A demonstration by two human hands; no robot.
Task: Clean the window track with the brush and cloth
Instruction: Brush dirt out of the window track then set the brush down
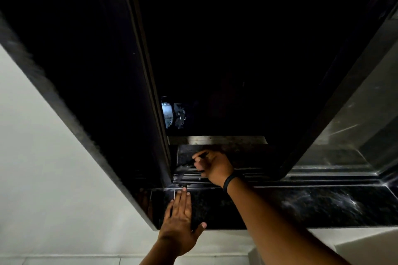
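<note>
Basically, the right hand [212,164] reached in over the dark polished stone sill [301,206] to the ribbed metal window track [247,175], fingers curled shut around a dark slim brush [183,169] whose working end pointed down-left into the grooves near the dark vertical window frame edge [165,157]. That placement looked chosen to get the bristles into the corner where the track met the frame, likely where dirt collects. Motion blur hid the brush head, so bristle contact with the track could not be confirmed. The right wrist was bent slightly, knuckles up, with a black band [229,180] on the wrist; the forearm ran in from the lower right. The left hand [181,219] lay flat and open on the sill, palm down, fingers together with tips near the track's front edge, holding nothing; judging by the pose, it was bracing the body while the other hand scrubbed. No cloth was visible anywhere, so 1 of the 2 tools was out of view. The window opening above was too dark to read. A pale plain wall [53,178] sat to the left.
</note>
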